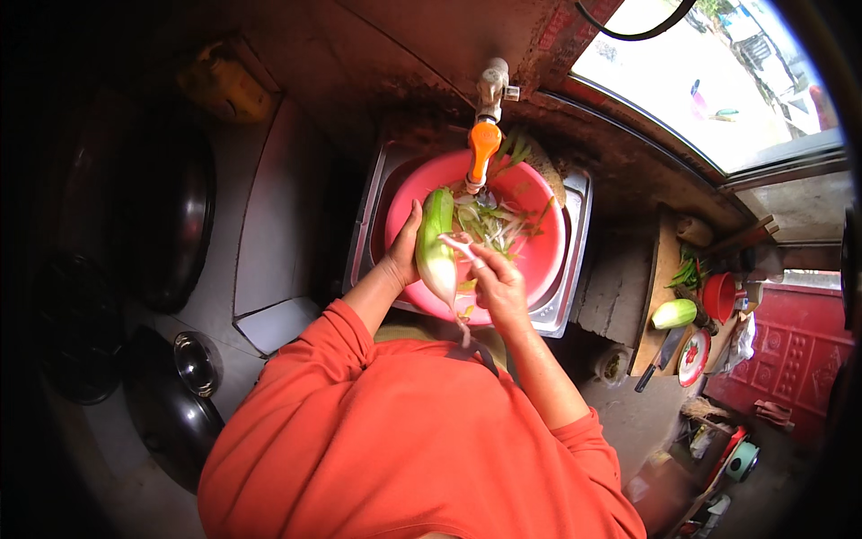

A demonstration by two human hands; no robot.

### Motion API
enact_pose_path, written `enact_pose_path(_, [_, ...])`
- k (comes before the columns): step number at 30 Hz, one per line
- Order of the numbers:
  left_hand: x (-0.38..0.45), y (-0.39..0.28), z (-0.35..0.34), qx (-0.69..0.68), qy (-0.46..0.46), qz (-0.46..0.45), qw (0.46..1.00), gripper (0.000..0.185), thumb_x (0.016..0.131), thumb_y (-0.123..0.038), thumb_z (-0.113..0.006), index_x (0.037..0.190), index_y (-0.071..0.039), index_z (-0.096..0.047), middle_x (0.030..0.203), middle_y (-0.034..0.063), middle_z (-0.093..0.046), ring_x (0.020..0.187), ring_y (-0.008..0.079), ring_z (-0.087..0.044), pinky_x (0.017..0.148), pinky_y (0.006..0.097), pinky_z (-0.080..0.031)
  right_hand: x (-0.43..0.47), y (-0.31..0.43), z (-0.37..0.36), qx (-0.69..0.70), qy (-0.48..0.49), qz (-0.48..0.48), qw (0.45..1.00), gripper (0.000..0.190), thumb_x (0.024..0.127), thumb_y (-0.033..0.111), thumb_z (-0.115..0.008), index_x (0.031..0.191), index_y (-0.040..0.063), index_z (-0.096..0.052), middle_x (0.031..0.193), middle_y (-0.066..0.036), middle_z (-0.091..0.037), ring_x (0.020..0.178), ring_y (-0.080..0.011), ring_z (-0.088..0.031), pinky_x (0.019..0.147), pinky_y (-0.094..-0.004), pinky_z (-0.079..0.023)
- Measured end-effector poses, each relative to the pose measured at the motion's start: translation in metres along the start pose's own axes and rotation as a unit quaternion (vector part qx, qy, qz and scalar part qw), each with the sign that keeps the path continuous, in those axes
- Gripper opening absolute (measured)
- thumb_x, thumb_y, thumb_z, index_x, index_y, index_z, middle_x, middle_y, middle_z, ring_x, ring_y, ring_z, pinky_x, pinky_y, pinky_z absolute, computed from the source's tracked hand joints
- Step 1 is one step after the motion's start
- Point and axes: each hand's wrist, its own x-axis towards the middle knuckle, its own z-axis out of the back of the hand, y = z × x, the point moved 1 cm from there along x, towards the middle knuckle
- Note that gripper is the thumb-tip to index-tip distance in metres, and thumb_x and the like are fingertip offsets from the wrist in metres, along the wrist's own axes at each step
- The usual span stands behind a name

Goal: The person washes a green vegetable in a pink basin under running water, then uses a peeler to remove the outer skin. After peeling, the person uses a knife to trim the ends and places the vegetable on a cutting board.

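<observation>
My left hand (403,249) grips a long green-and-white radish (436,252) by its left side, its thin root tail hanging toward me. In my right hand (497,283) is a pale pink peeler (460,246), whose head lies at the radish's right side. Both are over a pink plastic basin (539,269) set in a stainless-steel sink (557,322). Green and white peelings (495,222) lie in the basin, below a tap with an orange handle (484,143).
At the right, a wooden board (663,266) bears another radish (674,314), a knife (660,357), green peppers (687,273), a red container (718,296) and an enamel plate (693,357). Dark pans and a metal bowl (197,364) stand left. A window (700,81) is upper right.
</observation>
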Motion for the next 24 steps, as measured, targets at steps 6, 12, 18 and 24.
enact_pose_path(6, [-0.02, 0.009, 0.015, 0.099, 0.081, 0.1, 0.987, 0.064, 0.099, -0.062, -0.053, 0.134, -0.009, -0.057, 0.108, 0.0093, -0.067, 0.09, 0.0157, -0.067, 0.073, 0.0322, -0.059, 0.053, 0.011, -0.002, -0.034, -0.08, -0.012, 0.996, 0.029, 0.101, 0.016, -0.062, 0.125, 0.001, -0.066, 0.078, -0.003, -0.062, 0.055, -0.0078, -0.052, 0.046, -0.0247, -0.041])
enact_pose_path(12, [-0.028, -0.003, 0.001, 0.086, 0.043, 0.054, 0.994, 0.052, 0.097, -0.037, -0.063, 0.138, -0.008, -0.052, 0.113, 0.009, -0.066, 0.094, 0.0187, -0.066, 0.082, 0.0364, -0.059, 0.043, 0.013, 0.013, 0.049, -0.101, -0.022, 0.993, 0.03, 0.101, 0.015, -0.06, 0.128, 0.003, -0.063, 0.08, -0.005, -0.062, 0.051, -0.0079, -0.048, 0.043, -0.0238, -0.037])
enact_pose_path(18, [-0.03, -0.007, 0.013, 0.139, 0.057, -0.025, 0.988, 0.082, 0.073, -0.003, -0.067, 0.149, -0.005, -0.034, 0.135, 0.0154, -0.056, 0.122, 0.0281, -0.06, 0.105, 0.0408, -0.051, 0.001, 0.001, -0.024, -0.004, -0.01, -0.016, 1.0, 0.03, 0.102, 0.017, -0.063, 0.129, 0.003, -0.064, 0.079, -0.002, -0.061, 0.052, -0.0066, -0.048, 0.044, -0.0234, -0.037])
enact_pose_path(24, [-0.048, -0.003, -0.04, 0.239, 0.109, -0.037, 0.964, 0.095, 0.068, 0.001, -0.067, 0.155, -0.007, -0.033, 0.133, 0.0089, -0.055, 0.118, 0.02, -0.058, 0.102, 0.0332, -0.048, 0.074, 0.016, 0.017, 0.092, -0.117, -0.024, 0.988, 0.033, 0.099, 0.015, -0.063, 0.129, 0.001, -0.061, 0.08, -0.005, -0.06, 0.054, -0.0082, -0.048, 0.045, -0.0223, -0.039])
